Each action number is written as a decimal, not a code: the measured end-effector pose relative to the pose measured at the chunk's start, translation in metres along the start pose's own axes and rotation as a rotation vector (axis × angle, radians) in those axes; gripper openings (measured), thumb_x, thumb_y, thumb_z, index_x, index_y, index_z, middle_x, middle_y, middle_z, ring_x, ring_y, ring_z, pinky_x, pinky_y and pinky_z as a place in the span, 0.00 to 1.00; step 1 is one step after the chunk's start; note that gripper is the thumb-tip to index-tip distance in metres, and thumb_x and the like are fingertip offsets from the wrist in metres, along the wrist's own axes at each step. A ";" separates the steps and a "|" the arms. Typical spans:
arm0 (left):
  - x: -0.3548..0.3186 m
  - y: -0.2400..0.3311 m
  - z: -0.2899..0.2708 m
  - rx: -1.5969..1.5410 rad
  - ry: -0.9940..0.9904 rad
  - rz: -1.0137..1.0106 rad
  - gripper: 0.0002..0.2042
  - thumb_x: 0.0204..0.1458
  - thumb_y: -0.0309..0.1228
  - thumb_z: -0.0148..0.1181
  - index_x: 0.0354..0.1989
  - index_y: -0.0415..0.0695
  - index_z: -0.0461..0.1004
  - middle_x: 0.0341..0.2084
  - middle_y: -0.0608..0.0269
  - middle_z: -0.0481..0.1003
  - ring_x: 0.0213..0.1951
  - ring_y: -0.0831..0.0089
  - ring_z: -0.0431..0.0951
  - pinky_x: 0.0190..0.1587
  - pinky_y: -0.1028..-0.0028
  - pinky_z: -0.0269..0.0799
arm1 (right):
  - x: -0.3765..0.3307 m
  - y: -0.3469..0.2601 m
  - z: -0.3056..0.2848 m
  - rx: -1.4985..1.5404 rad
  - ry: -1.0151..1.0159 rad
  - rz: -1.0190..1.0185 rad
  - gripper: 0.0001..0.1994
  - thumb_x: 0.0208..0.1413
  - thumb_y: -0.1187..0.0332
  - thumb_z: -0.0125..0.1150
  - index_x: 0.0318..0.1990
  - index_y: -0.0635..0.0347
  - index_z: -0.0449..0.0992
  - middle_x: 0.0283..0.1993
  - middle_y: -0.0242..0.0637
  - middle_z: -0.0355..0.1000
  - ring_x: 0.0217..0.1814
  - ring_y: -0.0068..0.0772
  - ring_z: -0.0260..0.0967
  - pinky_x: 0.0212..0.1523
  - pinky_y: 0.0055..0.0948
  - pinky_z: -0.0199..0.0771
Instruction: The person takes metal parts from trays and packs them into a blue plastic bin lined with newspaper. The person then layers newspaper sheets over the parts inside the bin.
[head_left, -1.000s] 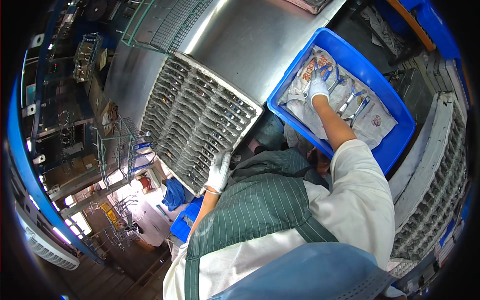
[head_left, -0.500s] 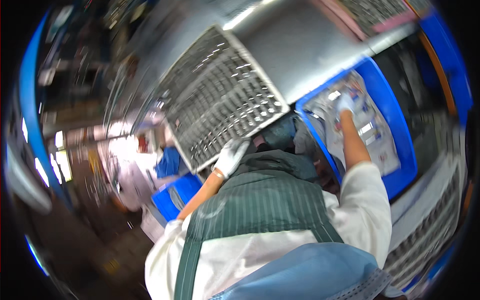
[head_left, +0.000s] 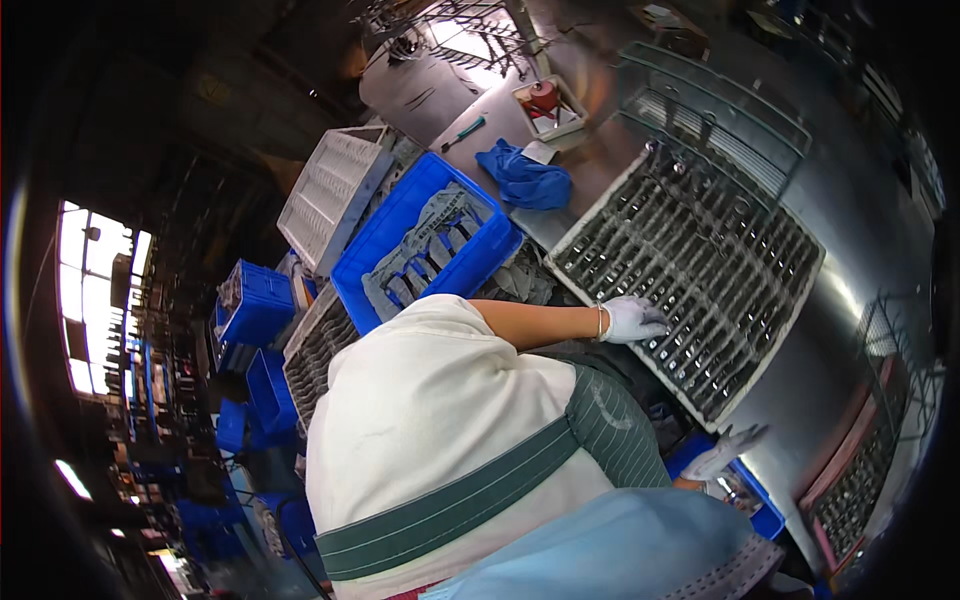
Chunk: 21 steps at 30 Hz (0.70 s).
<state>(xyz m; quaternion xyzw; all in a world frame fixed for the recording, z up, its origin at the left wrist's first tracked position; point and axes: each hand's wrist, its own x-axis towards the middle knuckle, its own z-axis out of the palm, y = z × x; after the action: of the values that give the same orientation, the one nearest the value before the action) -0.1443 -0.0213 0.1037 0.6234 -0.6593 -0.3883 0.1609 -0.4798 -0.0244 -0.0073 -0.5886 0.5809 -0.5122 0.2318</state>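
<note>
A white-rimmed tray lies on the metal table, with rows of small shiny metal pieces in it. My left hand, in a white glove, lies over the tray's near side, its fingers stretched across the ends of the rows. Nothing shows in its grasp. Lower right, past the tray's near corner, my gloved right hand is held with fingers apart and looks bare of any object. Just below it is a blue bin, mostly hidden by my body and mask.
Left of the tray stands a blue crate holding grey cloth and parts, beside a white slotted tray. A blue cloth and a small box lie farther off. A wire rack overlaps the tray's far edge.
The view has swung left. My right hand has come up out of the blue bin. My left hand has gone from the tray's near rim onto the rows of metal pieces.
</note>
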 end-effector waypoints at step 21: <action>-0.007 -0.362 -0.439 -0.614 1.351 -0.936 0.32 0.39 0.32 0.58 0.58 0.47 0.57 0.51 0.44 0.64 0.51 0.54 0.68 0.53 0.64 0.63 | 0.011 -0.187 0.208 -0.164 -0.733 0.245 0.23 0.59 0.58 0.42 0.54 0.68 0.61 0.58 0.47 0.58 0.59 0.44 0.57 0.56 0.37 0.60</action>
<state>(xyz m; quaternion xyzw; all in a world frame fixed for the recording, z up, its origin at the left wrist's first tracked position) 0.4149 -0.1232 0.1319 0.8556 0.0339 -0.1224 0.5018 -0.2171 -0.0611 0.0822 -0.6754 0.5648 -0.1885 0.4352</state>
